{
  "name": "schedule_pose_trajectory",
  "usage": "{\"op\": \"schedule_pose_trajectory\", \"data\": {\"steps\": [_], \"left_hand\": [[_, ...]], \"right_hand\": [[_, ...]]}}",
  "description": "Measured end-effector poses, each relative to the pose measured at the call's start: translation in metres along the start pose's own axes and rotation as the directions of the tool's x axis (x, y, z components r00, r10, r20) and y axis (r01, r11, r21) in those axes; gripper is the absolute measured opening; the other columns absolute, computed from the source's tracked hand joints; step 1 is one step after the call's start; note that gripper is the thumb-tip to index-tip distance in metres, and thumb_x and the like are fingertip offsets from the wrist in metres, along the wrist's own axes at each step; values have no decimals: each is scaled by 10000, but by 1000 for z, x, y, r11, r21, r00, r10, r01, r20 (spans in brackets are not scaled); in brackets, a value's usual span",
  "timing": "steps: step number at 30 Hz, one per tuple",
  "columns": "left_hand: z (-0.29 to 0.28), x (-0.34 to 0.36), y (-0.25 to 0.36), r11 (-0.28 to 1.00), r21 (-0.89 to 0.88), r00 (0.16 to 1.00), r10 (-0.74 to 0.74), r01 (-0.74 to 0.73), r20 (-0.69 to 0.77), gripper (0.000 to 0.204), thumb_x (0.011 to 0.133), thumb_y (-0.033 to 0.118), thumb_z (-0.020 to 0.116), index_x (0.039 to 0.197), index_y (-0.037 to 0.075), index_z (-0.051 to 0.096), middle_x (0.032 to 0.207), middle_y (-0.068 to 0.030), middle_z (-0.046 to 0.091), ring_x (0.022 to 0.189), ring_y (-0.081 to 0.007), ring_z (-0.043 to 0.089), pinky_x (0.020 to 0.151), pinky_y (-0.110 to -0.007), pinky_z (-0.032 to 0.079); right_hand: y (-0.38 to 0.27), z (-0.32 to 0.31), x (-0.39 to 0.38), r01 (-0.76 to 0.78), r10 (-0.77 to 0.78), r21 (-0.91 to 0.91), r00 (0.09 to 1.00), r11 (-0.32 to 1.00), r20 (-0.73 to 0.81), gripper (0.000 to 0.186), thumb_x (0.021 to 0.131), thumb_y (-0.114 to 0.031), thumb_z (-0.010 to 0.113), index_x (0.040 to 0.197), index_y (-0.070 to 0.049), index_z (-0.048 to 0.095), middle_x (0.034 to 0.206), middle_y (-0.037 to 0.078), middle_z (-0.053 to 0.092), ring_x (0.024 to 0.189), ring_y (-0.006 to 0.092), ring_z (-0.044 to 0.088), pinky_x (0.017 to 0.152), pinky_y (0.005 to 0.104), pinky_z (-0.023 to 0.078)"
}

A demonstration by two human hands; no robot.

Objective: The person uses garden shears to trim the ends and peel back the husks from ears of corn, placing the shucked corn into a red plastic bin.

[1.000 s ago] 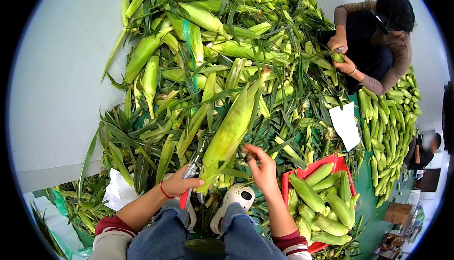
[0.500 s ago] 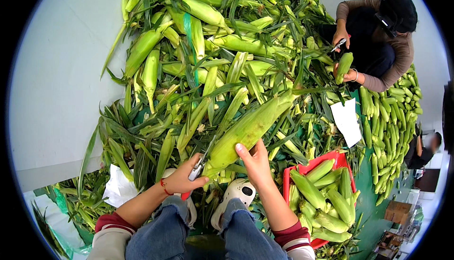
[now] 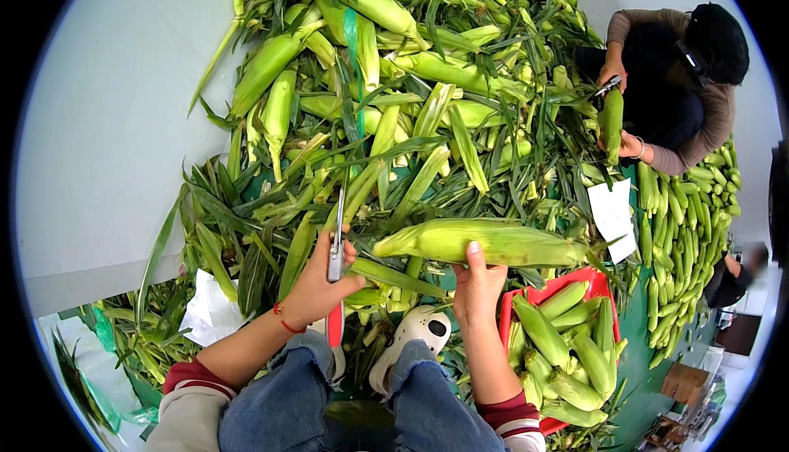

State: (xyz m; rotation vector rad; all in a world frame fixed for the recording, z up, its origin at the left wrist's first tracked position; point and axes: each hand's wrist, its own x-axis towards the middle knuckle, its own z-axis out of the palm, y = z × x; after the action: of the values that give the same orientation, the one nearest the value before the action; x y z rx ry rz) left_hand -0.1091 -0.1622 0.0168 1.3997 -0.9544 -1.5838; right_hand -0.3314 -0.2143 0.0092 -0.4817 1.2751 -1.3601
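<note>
My right hand (image 3: 478,292) grips a green ear of corn (image 3: 493,242) in its husk, lying almost level, with the thumb on top and a pointed end toward my left. In my left hand (image 3: 316,292) is a pair of pruning shears (image 3: 335,265) with red-ended grips, blades pointing up and away from me. The shears and the ear are apart. Beneath both hands lie cut leaves and loose husks (image 3: 394,275). To the right of my right forearm, a red crate (image 3: 600,278) holds several husked-on ears (image 3: 567,349).
A large heap of leafy corn (image 3: 444,74) fills the far side. At the right, another person (image 3: 715,49) holds an ear and shears beside rows of trimmed ears (image 3: 678,230). White sheets (image 3: 612,215) lie among the leaves. A pale wall panel (image 3: 123,123) borders the left.
The ear has swung from slanted to nearly level and moved right, away from the shears. My left hand has turned the shears more upright. The other person's shears now meet their ear.
</note>
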Motion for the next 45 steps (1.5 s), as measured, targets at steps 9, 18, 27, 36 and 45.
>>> {"op": "schedule_pose_trajectory", "data": {"steps": [9,18,27,36,45], "left_hand": [[32,-2,-6,642,-346,718,-513,684,470,652,786,49,505,1380,60,234,1182,-75,466,1183,-228,461,966,-382,377],[37,-4,-16,648,-476,800,-416,595,433,512,741,34,475,1242,27,366,792,-16,462,638,-126,507,561,-291,466],[27,-11,-5,993,115,990,-41,25,138,538,719,21,538,1236,38,392,747,-11,506,629,-112,519,564,-258,420],[-18,22,-8,691,-722,911,-276,-33,-306,410,797,132,482,1196,66,411,970,-87,536,858,-222,551,757,-425,487],[28,-5,-38,704,-369,790,-482,607,379,492,777,113,603,1210,16,391,1054,-99,542,935,-183,557,778,-338,476]], "right_hand": [[22,1,-22,68,-69,-21,996,997,-59,451,809,-132,652,1174,-61,396,1095,75,529,997,211,549,853,375,475],[30,-16,-12,-27,24,91,999,995,34,519,797,-307,620,1188,-33,416,1129,82,515,1017,214,518,892,367,410],[19,-21,-6,-431,321,618,902,657,288,587,708,-440,597,1231,-202,479,1185,105,544,1184,317,442,927,607,385],[16,-45,-10,-668,248,299,595,681,765,910,707,-460,651,1392,-90,180,1236,184,469,985,345,576,784,492,507],[18,-10,-22,-359,333,-9,855,933,397,472,942,-349,408,1326,-99,297,1216,132,470,1102,280,486,912,430,432]]}}
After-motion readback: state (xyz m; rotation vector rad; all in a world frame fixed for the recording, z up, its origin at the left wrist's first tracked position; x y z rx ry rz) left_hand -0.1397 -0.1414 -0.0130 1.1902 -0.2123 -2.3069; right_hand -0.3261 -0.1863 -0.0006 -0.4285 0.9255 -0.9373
